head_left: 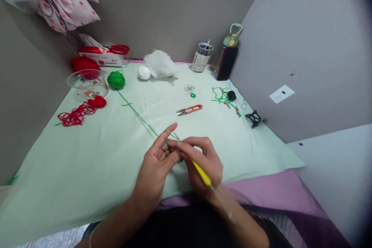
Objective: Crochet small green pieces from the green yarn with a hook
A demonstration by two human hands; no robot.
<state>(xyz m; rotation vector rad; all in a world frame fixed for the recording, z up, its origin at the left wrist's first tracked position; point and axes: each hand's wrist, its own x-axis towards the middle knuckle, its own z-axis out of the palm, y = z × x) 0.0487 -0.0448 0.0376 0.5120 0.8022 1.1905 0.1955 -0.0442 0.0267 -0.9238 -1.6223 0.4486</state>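
My left hand (154, 164) pinches a small green crochet piece (180, 160), mostly hidden by the fingers. Green yarn (136, 113) loops around its raised index finger and runs back to a green yarn ball (116, 80). In my right hand (207, 159) is a crochet hook (201, 173) with a yellow handle, gripped like a pen. The hook's thin metal tip meets the yarn beside the left fingertips. Beyond the hands lie orange-handled thread snips (190, 110) and a small green yarn ring (193, 95).
At the left stand a clear plastic tub (88, 85), tangled red yarn (74, 116) and a tissue box (101, 56) with red scissors (118, 49). White stuffing (159, 64) and a white yarn ball (144, 73) sit behind. Rightward are yarn scraps (222, 97), a pen can (200, 60) and a phone (227, 64).
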